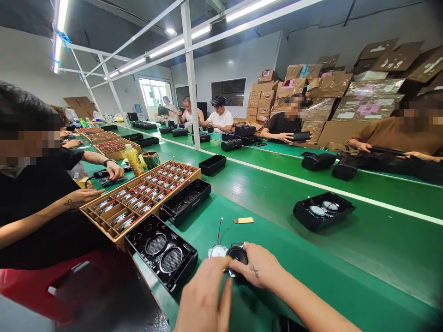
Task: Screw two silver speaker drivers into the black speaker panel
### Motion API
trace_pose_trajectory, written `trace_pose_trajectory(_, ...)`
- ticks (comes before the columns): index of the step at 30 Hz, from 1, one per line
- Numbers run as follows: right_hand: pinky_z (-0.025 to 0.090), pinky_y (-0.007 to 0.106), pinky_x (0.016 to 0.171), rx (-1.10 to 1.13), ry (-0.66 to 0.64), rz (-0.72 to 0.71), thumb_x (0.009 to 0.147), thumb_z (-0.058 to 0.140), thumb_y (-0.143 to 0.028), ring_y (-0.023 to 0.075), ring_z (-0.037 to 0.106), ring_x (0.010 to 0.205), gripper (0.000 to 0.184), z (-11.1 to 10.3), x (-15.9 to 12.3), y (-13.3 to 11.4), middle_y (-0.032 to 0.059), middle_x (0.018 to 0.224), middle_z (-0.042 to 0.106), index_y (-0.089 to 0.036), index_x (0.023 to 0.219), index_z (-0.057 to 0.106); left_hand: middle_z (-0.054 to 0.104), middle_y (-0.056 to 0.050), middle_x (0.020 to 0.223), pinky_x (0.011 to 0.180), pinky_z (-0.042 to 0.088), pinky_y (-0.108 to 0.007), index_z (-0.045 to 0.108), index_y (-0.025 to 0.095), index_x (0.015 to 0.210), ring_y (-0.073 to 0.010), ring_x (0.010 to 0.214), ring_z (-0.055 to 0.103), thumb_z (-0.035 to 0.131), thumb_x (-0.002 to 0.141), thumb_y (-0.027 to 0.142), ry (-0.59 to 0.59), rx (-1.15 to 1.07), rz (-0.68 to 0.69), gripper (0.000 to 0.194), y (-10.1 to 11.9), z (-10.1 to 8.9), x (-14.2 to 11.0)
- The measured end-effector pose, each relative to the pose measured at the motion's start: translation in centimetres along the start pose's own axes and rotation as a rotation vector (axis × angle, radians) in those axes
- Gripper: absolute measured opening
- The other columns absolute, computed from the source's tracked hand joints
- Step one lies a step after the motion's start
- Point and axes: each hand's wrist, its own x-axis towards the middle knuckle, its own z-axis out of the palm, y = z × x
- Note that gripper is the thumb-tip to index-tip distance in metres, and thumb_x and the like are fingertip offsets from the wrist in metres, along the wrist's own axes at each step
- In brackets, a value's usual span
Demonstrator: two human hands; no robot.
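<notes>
Green belt surface (311, 240) underneath everything, long and running away between rows of seated workers. Near the bottom edge, two bare hands close together over the belt: right hand (258, 266), small mark on its back, fingers curled closed around a black round speaker driver (237, 254); left hand (204, 297) just beside it, fingertips reaching toward a second, silver-backed driver (218, 251), thumb and fingers partly spread, grip on it impossible to tell from this angle. Thin red wires (219, 229) rising loose from the pair of drivers. To the left, touching the belt edge, an empty black speaker housing (162, 252) with two round grilles; behind it a second housing (185, 200) and a cardboard tray (138, 196) of more drivers in compartments. Further right, well apart, a housing with two drivers already seated (323, 210); a small yellow piece (244, 220) lying alone on the belt. Likely hazards, judged from this position: fine red leads snagging on fingers or tearing at the solder point if tugged; fingertips pressing into a soft cone and denting it; silver driver sliding off if only lightly touched; a co-worker's forearm (44, 214) at the left resting near the tray, close enough for a bump.
</notes>
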Motion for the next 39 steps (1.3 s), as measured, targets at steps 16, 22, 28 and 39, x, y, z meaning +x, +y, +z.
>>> trace_pose_trajectory(16,0.057,0.034,0.079,-0.037,0.149,-0.004,0.105,0.057,-0.041,0.0159,0.064,0.080,0.028,-0.4,-2.6,2.5,0.0020,0.086,0.064,-0.014,0.102,0.064,0.057,-0.012,0.128,0.085,0.057,-0.036,0.056,0.029,0.145,-0.0289,0.111,0.069,0.050,0.106,0.045,-0.216,0.237,-0.300,0.043,-0.5,1.4,5.3)
trace_pose_trajectory(22,0.049,0.028,0.065,-0.166,0.282,-0.026,0.106,0.048,-0.031,0.0148,0.060,0.068,0.016,-5.3,-6.1,7.1,-0.0004,0.081,0.064,-0.019,0.110,0.057,0.057,-0.014,0.128,0.085,0.056,-0.037,0.064,0.023,0.130,-0.0304,0.118,0.064,0.041,0.108,0.034,-0.267,0.225,-0.277,0.033,0.3,2.4,5.6)
trace_pose_trajectory(28,0.047,0.036,0.065,-0.524,0.461,0.040,0.099,0.043,-0.016,0.0312,0.060,0.097,0.037,-6.5,-9.5,13.6,0.0158,0.107,0.062,-0.019,0.132,0.059,0.063,-0.007,0.119,0.086,0.053,-0.032,0.065,0.027,0.130,-0.0228,0.101,0.070,0.040,0.106,0.027,-0.370,0.106,-0.135,0.034,0.1,1.5,7.5)
trace_pose_trajectory(39,0.057,0.040,0.080,-0.648,0.428,-0.217,0.070,0.079,-0.022,0.0280,0.059,0.101,0.090,-3.9,-12.6,18.2,0.0094,0.114,0.060,-0.031,0.152,0.043,0.059,-0.014,0.127,0.095,0.051,-0.044,0.061,0.021,0.131,-0.0346,0.115,0.064,0.056,0.094,0.036,-0.328,0.087,-0.131,0.040,4.0,3.2,8.2)
